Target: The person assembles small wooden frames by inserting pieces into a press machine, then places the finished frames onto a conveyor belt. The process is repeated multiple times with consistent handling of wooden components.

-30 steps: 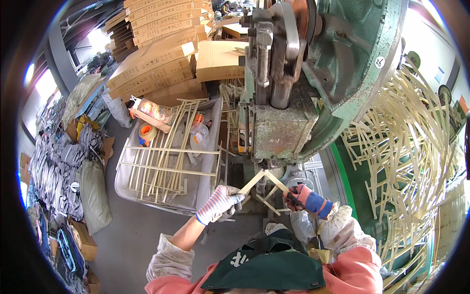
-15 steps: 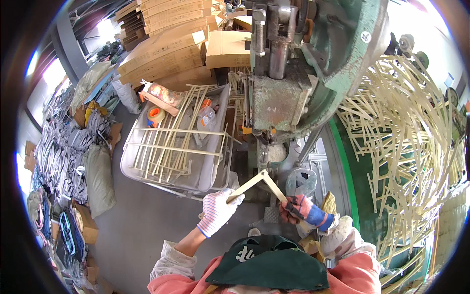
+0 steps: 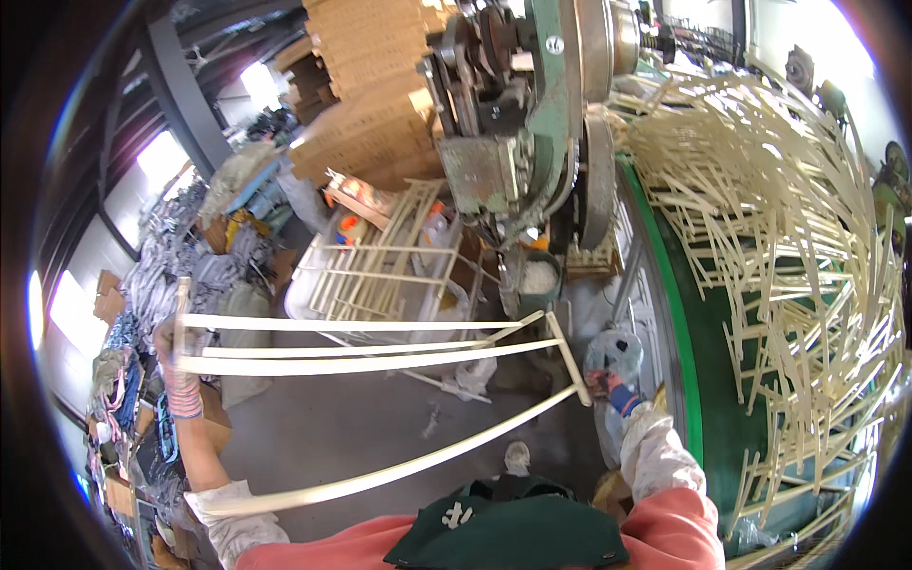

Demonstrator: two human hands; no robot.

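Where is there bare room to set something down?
Grey floor looks mostly bare between the left forearm and white shoe, under the held frame. A narrow green strip is free beside the slat pile. Crowded: that pile, the tub.

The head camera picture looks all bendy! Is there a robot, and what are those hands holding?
There's no robot: these hands belong to a person. The camera sits on their head, looking down, and its very wide lens bends straight edges. The left hand, which looks blurry, holds one end of a pale frame made of long strips and short end bars. The right hand has the other end. Ahead stands a big green machine. On the right, a green surface carries a huge pile of pale pieces.
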